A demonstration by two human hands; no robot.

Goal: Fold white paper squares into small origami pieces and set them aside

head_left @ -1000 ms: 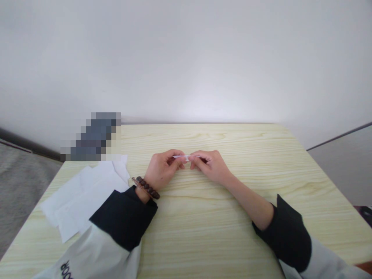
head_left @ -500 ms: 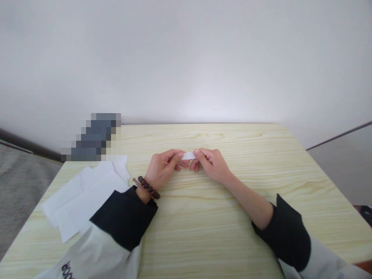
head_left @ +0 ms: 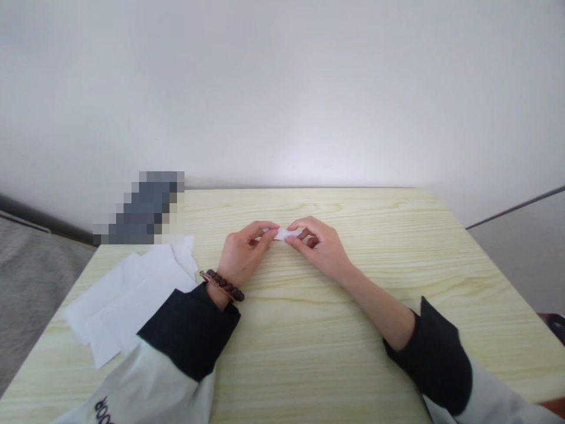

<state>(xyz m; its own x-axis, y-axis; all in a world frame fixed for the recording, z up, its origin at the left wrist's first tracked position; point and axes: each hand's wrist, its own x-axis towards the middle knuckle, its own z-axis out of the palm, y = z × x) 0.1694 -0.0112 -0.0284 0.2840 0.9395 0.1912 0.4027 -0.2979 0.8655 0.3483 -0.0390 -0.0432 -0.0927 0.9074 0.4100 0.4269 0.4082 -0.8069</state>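
A narrow strip of white paper (head_left: 281,234) runs between my two hands over the middle of the table. My left hand (head_left: 247,250) pinches its left end between thumb and forefinger. At the other end, my right hand (head_left: 320,247) grips the strip's edges with thumb below and index finger above. A dark beaded bracelet circles my left wrist. Parts of the strip are hidden behind my fingers.
Several white paper sheets (head_left: 132,294) lie overlapping on the left of the wood-grain table (head_left: 309,353). Behind them is a dark, pixelated object (head_left: 143,206). A pale wall (head_left: 282,94) rises along the table's far edge.
My right hand's fingers have shifted from pinching flat on the strip's end to holding its upper and lower edges. My left fingertips have also moved slightly along the strip.
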